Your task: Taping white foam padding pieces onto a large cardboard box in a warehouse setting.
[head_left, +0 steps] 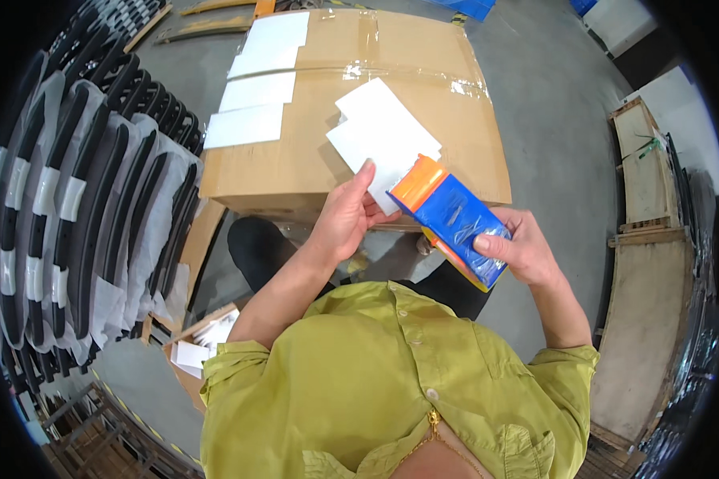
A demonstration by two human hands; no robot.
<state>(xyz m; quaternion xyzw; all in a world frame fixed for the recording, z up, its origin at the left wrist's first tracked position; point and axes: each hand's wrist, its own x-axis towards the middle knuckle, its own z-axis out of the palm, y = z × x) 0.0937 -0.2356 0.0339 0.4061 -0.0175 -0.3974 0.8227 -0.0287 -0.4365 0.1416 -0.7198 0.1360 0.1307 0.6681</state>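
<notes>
My right hand [523,247] grips a blue and orange box-shaped object [461,223], its thumb on the blue face, where clear film or tape glints. The orange end points up and left, towards my other hand. My left hand [347,209] is closed on the near end of some white cards [379,132], which fan out over the cardboard box [423,88]. The orange end overlaps the cards in view; I cannot tell whether it touches them. More white sheets [244,126] lie in overlapping rows along the left side of the box top.
At left stand many curved black frames [80,215] with white wrapping. A small open carton [185,371] with white papers sits low on the left. Wooden crates [647,319] line the right side. A wooden pallet [204,30] lies at the far left.
</notes>
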